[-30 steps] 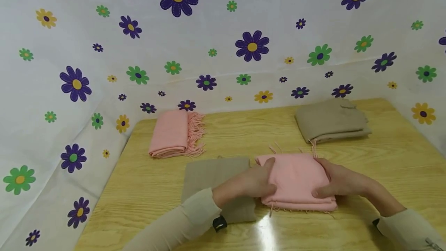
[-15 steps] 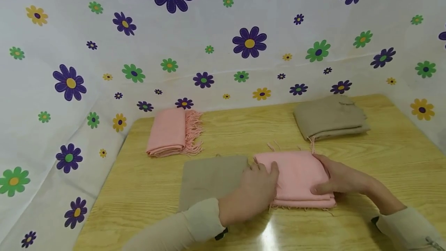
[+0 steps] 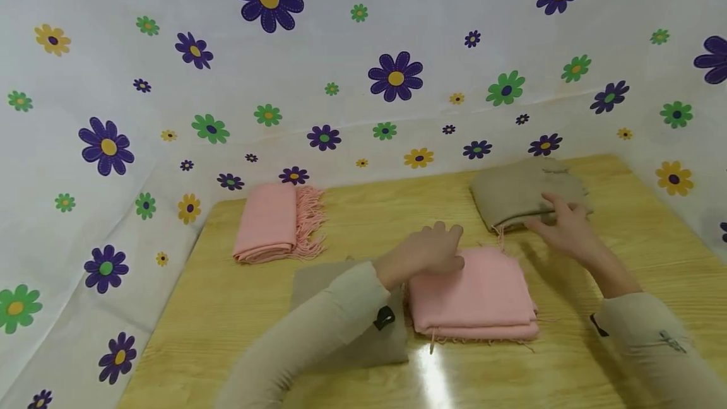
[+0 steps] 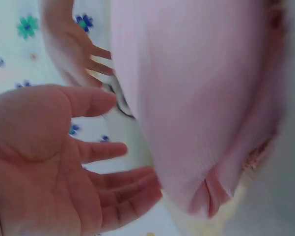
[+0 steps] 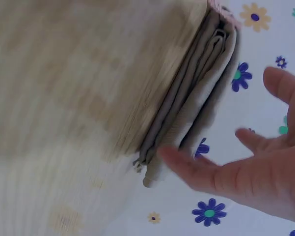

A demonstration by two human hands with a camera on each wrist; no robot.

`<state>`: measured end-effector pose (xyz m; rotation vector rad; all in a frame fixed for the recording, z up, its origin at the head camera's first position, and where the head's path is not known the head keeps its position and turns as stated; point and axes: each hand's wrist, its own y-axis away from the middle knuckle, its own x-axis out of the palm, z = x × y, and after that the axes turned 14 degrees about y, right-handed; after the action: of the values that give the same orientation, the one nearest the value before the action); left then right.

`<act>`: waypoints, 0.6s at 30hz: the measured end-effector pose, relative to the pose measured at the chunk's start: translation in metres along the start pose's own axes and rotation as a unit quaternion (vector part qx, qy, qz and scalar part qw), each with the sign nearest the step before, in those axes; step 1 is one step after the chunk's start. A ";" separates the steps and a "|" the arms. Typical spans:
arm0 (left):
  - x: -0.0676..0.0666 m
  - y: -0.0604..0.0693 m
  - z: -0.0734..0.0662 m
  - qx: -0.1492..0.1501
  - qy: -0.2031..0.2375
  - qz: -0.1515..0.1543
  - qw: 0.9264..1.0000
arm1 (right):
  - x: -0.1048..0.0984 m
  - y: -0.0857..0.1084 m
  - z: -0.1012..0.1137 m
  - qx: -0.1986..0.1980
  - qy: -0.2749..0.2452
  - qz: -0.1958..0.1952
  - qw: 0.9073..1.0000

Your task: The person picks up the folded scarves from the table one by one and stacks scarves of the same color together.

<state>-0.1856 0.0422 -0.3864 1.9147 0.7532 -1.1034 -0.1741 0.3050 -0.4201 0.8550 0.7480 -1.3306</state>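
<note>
The near pink cloth (image 3: 474,295), folded into a thick rectangle with short fringe along its edges, lies flat on the wood-grained worktop (image 3: 204,320). Above its far left corner is the left hand (image 3: 428,250), released, its fingers loosely extended; the left wrist view shows the palm open beside the pink folds, though whether the fingertips touch them I cannot tell. Beyond the near pink cloth's far right corner is the right hand (image 3: 568,229), also released, with thumb and fingers spread at the front of the far taupe cloth (image 3: 517,191); contact there is likewise unclear. That taupe cloth is folded in layers, which the right wrist view shows edge-on, and lies behind and to the right of the near pink cloth, a few pink strands reaching its front corner. Just left of the near pink cloth is a flatter taupe cloth (image 3: 377,347), partly hidden under the left sleeve (image 3: 318,327), from which a dark strap (image 3: 384,318) hangs. Farther off, behind and to the left of the near pink cloth, lies a second pink cloth (image 3: 265,223), neatly folded, its long fringe (image 3: 309,223) on the side toward it. A white sheet (image 3: 318,49) with purple, green and yellow flowers rises behind them all.
</note>
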 end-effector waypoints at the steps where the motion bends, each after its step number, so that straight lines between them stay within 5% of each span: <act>1: 0.000 -0.009 0.001 -0.008 0.025 0.012 1.000 | 0.000 -0.006 0.000 0.015 -0.004 -0.008 1.000; 5: 0.006 -0.031 -0.002 -0.039 0.089 0.016 0.995 | 0.000 -0.026 -0.003 0.053 -0.003 -0.047 0.997; 10: 0.012 -0.054 -0.009 -0.038 0.100 -0.001 0.994 | -0.009 -0.040 -0.018 0.074 0.025 -0.057 0.995; 18: 0.005 -0.077 -0.005 -0.024 0.128 -0.001 0.991 | -0.014 -0.059 -0.035 0.007 0.101 0.009 0.995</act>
<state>-0.2418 0.0863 -0.4148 2.0384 0.9138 -0.8417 -0.2332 0.3404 -0.4315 1.0150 0.8867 -1.2466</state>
